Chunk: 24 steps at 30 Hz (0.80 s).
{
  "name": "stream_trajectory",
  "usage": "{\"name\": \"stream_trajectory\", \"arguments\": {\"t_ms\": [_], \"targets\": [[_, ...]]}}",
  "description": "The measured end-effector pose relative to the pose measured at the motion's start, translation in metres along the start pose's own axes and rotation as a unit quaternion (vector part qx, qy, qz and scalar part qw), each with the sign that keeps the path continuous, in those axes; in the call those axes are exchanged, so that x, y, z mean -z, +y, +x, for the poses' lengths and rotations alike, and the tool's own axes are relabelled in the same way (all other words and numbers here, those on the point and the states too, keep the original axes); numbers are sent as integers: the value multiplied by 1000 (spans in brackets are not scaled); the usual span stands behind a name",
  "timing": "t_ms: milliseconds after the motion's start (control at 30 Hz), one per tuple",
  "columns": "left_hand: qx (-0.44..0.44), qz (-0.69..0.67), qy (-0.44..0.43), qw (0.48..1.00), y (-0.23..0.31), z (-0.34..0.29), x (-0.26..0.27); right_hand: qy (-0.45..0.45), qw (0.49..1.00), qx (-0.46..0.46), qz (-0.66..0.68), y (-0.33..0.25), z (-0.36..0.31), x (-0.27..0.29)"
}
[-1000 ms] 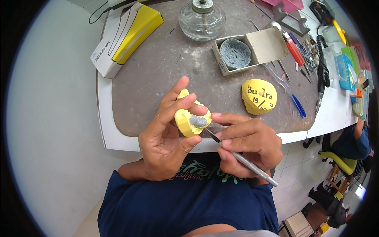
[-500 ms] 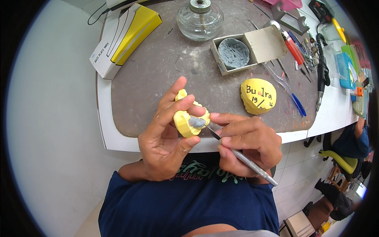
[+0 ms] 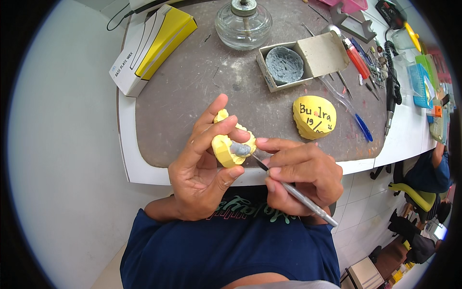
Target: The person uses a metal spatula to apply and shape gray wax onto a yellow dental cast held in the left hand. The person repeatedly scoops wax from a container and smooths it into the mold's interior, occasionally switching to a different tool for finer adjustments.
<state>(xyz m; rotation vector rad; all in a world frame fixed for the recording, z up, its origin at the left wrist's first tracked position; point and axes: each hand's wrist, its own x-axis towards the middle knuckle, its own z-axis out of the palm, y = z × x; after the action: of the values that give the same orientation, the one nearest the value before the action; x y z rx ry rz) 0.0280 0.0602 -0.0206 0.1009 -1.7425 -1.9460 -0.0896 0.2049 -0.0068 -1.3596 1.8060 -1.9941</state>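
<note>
My left hand (image 3: 199, 166) grips a yellow plaster dental model (image 3: 222, 150) between thumb and fingers, above the table's near edge. A patch of grey wax (image 3: 240, 149) covers part of its tooth row. In my right hand (image 3: 308, 176) is a wax carving knife (image 3: 303, 198), held like a pen with a silver handle and a dark, slim blade. Its tip meets or nearly touches the model beside the grey wax; exact contact cannot be made out. My right forefinger reaches to the model's edge.
A second yellow plaster model (image 3: 315, 117) lies right of my hands. Behind it stands an open box (image 3: 284, 86) of grey wax. A glass spirit burner (image 3: 243, 26) and a yellow-white carton (image 3: 154, 50) are farther back. Hand tools and a red lighter (image 3: 357, 60) crowd the right side.
Both hands, the model and the knife stay almost still. At the far right, a person in dark clothes in the background has shifted slightly.
</note>
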Motion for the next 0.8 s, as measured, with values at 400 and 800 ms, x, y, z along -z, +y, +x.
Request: {"name": "stream_trajectory", "arguments": {"t_ms": [400, 800], "targets": [[58, -99, 29, 993, 3, 2, -3, 87, 996, 23, 1, 5, 1, 0], [107, -237, 51, 964, 2, 17, -5, -26, 956, -24, -292, -3, 56, 36]]}}
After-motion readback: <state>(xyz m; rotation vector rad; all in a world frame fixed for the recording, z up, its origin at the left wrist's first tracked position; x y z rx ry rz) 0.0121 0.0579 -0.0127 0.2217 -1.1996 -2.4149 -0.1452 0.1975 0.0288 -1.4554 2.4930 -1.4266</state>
